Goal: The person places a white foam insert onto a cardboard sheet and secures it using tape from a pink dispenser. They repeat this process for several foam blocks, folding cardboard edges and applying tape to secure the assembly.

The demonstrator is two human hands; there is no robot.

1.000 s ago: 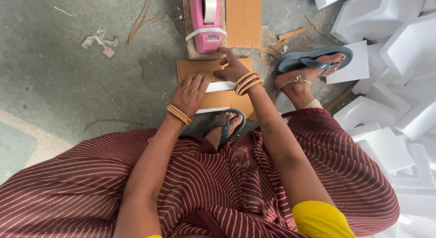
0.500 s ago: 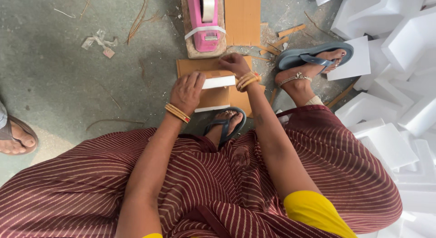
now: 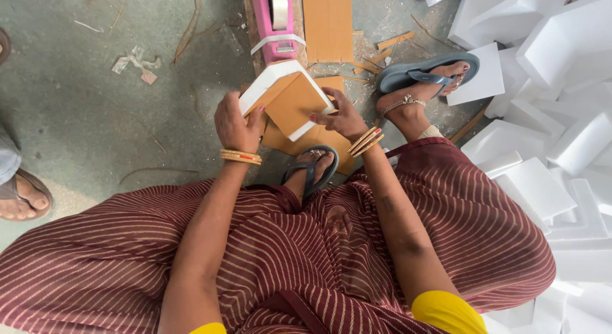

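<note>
You are gripping the foam-edged cardboard block (image 3: 288,98) with both hands: left hand (image 3: 236,125) at seven o'clock, right hand (image 3: 343,117) at four, tilting it clear of the floor (image 3: 83,117).

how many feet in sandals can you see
3: one blue-sandalled foot upper right by the foam pieces, one below the held block, another person's at left edge.

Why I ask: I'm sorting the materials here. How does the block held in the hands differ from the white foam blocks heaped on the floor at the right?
The held block has brown cardboard faces with white edging; the foam blocks are bare white all over. The held block is lifted and tilted between the left hand and right hand; the foam blocks lie loose in a heap, untouched. Both are boxy and show white foam.
</note>
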